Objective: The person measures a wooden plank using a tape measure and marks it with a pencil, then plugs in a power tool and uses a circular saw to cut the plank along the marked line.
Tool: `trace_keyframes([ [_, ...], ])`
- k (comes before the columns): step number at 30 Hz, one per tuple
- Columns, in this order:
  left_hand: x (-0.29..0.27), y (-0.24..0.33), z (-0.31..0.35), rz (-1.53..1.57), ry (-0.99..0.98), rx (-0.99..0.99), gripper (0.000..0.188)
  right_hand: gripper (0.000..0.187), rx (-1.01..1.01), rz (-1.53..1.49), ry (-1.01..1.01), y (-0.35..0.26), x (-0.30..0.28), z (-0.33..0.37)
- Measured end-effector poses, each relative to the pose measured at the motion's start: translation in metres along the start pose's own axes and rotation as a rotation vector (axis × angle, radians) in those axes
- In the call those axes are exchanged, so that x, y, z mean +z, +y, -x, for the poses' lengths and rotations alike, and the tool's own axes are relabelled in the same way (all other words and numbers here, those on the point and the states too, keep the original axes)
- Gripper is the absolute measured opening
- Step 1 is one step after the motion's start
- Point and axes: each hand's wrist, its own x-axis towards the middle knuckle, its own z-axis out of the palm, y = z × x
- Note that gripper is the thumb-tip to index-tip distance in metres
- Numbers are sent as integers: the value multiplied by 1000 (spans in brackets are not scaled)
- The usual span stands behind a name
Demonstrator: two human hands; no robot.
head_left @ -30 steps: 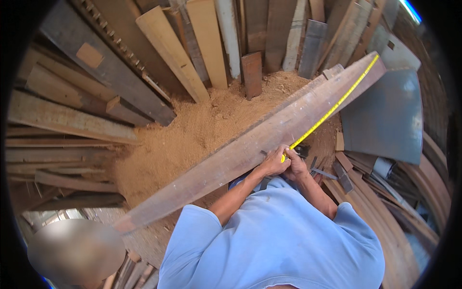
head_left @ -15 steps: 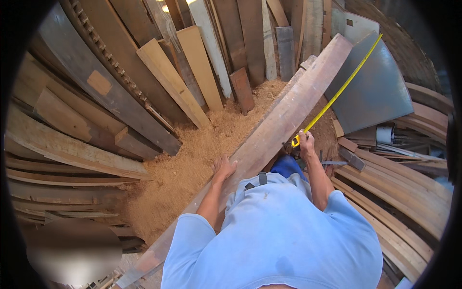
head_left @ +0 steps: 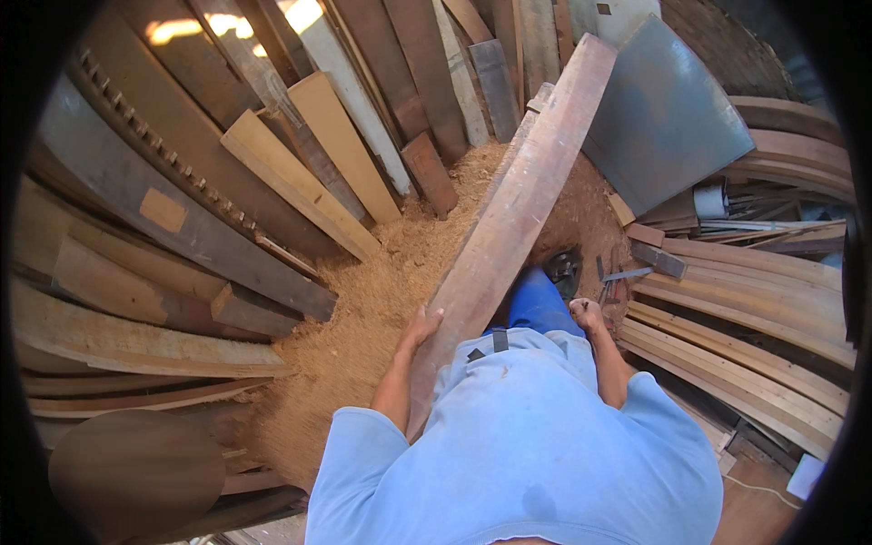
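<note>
A long, thick wooden plank [head_left: 518, 200] slants from beside my body up toward the far right, its broad face up. My left hand [head_left: 421, 329] grips its left edge, thumb on top and the other fingers over the side. Beside my right thigh, my right hand [head_left: 588, 315] is closed and apart from the plank. A small dark bit shows at its fingers, too little to name. No tape measure can be seen now.
Several boards [head_left: 345, 145] lean in a row at the far left above sawdust [head_left: 381, 300]. A grey metal sheet [head_left: 668, 118] stands beyond the plank's right side. Stacked timber [head_left: 754, 318] lies at right. My dark shoe [head_left: 565, 270] stands between plank and timber.
The yellow tape blade that stretched along the plank is gone from view, and so is its case. My right hand has come down and back. The plank looks steeper as the view turned.
</note>
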Motion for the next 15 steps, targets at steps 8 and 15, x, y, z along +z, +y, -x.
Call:
trace_keyframes([
  [8,28,23,-66,225,132,169,56,33,175,270,20,13,-7,10],
  [15,38,85,-118,22,56,125,58,31,229,115,204,57,-4,15],
])
